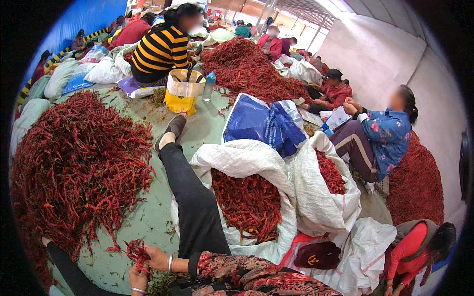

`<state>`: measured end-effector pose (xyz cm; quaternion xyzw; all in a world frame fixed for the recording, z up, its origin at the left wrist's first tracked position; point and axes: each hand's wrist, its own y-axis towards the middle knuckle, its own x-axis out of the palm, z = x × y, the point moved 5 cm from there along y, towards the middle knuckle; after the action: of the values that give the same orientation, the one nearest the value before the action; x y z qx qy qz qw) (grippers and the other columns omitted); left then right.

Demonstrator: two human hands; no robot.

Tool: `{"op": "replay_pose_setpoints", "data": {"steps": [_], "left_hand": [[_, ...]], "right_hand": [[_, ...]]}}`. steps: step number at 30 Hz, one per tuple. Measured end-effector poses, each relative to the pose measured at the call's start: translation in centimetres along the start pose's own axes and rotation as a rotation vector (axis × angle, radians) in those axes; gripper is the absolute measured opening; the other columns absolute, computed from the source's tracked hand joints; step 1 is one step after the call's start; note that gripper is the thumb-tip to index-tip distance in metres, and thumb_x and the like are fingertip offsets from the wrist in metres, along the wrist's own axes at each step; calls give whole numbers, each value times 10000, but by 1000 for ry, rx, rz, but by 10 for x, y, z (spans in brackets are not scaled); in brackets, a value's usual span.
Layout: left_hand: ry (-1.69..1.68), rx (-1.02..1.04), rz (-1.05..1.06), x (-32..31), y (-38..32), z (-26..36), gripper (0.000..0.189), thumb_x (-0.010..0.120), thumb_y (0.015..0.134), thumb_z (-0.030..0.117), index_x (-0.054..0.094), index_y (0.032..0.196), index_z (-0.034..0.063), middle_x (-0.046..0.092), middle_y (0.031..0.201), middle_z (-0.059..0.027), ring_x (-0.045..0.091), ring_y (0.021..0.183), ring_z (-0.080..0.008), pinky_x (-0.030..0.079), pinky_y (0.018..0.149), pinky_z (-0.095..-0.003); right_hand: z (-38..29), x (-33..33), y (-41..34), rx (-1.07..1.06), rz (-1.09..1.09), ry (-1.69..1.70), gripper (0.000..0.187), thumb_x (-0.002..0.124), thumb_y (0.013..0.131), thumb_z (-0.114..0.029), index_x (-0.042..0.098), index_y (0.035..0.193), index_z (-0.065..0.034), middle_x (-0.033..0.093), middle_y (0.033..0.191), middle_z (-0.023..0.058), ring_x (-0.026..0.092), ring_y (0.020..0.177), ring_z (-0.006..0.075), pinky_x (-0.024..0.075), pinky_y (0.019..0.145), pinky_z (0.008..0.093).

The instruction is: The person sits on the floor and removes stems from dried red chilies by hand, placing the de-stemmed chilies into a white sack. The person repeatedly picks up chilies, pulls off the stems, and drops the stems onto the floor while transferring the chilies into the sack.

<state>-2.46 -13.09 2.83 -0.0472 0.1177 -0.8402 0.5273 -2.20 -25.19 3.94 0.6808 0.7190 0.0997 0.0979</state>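
Note:
Dried red chillies [136,253] are bunched between my two hands at the bottom, left of centre. My right hand [157,258], with a bangle at its wrist, grips the bunch from the right. Just below, my left hand [138,278] has its fingers closed on the lower chillies. A large heap of red chillies [81,159] with green stems lies on the floor to the left. Beside my outstretched leg, an open white woven sack [240,148] holds loose chillies. Green stem scraps [163,284] lie close to my hands.
Another white woven sack of chillies [314,199] stands to the right, below a blue bag [248,122]. A yellow bag [181,98] and a bottle [209,87] stand ahead. A dark red cap [318,255] lies at lower right. Several people sit around, near more chilli heaps [248,66].

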Motion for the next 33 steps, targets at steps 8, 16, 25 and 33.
{"op": "replay_pose_setpoints", "data": {"steps": [8,16,25,33], "left_hand": [[-24,-95,-197,4,-10,5,236,494,846,136,554,675,-16,486,507,-28,451,432,-96,342,407,-238],[89,462,-689,62,-22,65,148,471,861,135,475,790,6,453,665,-73,424,599,-173,385,561,-306],[1189,99,-615,-64,-22,-2,423,649,700,286,562,1092,155,497,1137,-124,483,986,-341,418,807,-428],[870,-63,437,-128,105,-12,301,595,719,345,631,781,53,621,780,-157,584,739,-331,453,665,-412]], "right_hand": [[40,3,-3,610,-263,381,254,582,765,-65,492,1000,-34,583,763,77,519,700,184,437,654,320],[34,-21,10,245,-225,-689,203,479,778,-66,548,968,-59,592,844,198,573,771,355,460,624,415],[22,-54,25,657,86,462,164,609,811,-185,538,816,-38,544,684,32,517,537,119,397,454,233],[60,-37,35,793,157,484,184,666,749,-158,517,680,-74,487,525,15,468,438,128,373,426,264]]}}
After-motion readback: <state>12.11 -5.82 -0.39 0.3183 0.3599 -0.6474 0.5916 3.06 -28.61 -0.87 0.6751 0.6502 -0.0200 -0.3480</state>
